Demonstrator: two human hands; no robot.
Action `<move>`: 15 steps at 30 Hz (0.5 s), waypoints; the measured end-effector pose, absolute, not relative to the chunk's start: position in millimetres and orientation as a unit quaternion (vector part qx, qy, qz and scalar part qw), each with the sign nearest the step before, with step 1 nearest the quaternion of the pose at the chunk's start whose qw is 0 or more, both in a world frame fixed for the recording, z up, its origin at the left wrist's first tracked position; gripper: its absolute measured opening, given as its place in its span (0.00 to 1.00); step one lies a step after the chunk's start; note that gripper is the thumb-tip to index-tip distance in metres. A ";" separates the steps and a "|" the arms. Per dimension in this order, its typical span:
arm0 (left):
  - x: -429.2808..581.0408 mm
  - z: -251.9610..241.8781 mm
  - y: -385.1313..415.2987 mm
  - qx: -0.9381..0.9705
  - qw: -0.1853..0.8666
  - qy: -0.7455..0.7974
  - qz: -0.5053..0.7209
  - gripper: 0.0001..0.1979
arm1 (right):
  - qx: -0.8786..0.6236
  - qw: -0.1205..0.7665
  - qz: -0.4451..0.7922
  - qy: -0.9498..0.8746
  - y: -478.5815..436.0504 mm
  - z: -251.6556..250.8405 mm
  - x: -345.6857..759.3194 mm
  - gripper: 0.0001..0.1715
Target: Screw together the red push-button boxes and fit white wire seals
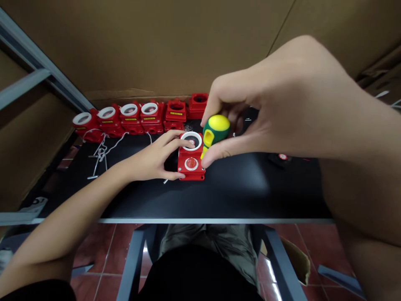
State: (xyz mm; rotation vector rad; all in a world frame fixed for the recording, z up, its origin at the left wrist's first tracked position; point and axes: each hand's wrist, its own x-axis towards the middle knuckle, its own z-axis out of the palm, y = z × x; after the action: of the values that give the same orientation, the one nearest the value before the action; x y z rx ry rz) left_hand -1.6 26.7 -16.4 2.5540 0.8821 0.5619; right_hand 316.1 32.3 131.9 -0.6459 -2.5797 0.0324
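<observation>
A red box (182,161) with a white-ringed round window and a small red dome lies on the black table in front of me. My left hand (159,156) steadies it from the left, thumb at the near edge and fingers over the window ring. In my right hand (238,113) is a screwdriver (216,128) with a green and yellow handle, held upright over the box's right side. The handle and hand hide most of its shaft. A screw (203,169) shows at the box's near right corner.
Several similar red boxes (125,119) stand along the back against the cardboard wall (175,46), some with white cords (108,144). Metal T-shaped rods (95,167) lie at left. A dark round part (280,159) sits at right. The table's front edge (216,220) is near my lap.
</observation>
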 end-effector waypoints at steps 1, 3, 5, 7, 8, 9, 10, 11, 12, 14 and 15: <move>-1.5 -16.5 27.2 0.907 0.192 0.315 0.202 0.43 | -0.246 0.236 0.006 -0.940 31.2 132.4 314.0 0.34; -1.3 -16.8 28.3 0.904 0.198 0.316 0.209 0.42 | -0.261 0.232 -0.009 -0.937 28.4 133.4 308.9 0.37; -1.3 -17.3 28.9 0.903 0.202 0.316 0.211 0.42 | -0.272 0.227 -0.016 -0.935 25.5 134.1 302.9 0.41; -1.7 -17.9 28.7 0.906 0.196 0.315 0.204 0.42 | -0.288 0.215 -0.012 -0.933 22.7 134.1 296.8 0.45; -1.8 -18.0 28.4 0.907 0.193 0.315 0.200 0.43 | -0.299 0.206 -0.011 -0.932 21.4 133.8 293.9 0.47; -2.0 -18.0 27.9 0.908 0.191 0.317 0.198 0.43 | -0.311 0.194 -0.015 -0.930 20.1 133.1 291.3 0.48; -1.9 -17.7 27.5 0.907 0.191 0.320 0.198 0.43 | -0.326 0.184 -0.027 -0.927 18.9 132.2 289.1 0.48; -1.7 -17.3 27.1 0.905 0.193 0.323 0.197 0.44 | -0.342 0.174 -0.046 -0.922 17.8 131.0 287.4 0.48; -1.3 -16.7 26.8 0.904 0.197 0.326 0.196 0.45 | -0.360 0.165 -0.069 -0.916 17.0 129.8 286.3 0.47; 0.0 -15.5 26.8 0.902 0.203 0.329 0.192 0.46 | -0.394 0.153 -0.114 -0.899 16.3 127.0 286.0 0.42; 0.6 -15.0 27.0 0.903 0.205 0.326 0.191 0.45 | -0.403 0.154 -0.128 -0.893 16.7 125.5 286.9 0.39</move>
State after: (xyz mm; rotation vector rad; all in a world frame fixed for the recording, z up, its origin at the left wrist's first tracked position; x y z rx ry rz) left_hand 0.6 27.0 -15.0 2.5179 0.9085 0.5326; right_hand 286.9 16.7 125.5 -1.1548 -2.5612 -0.3662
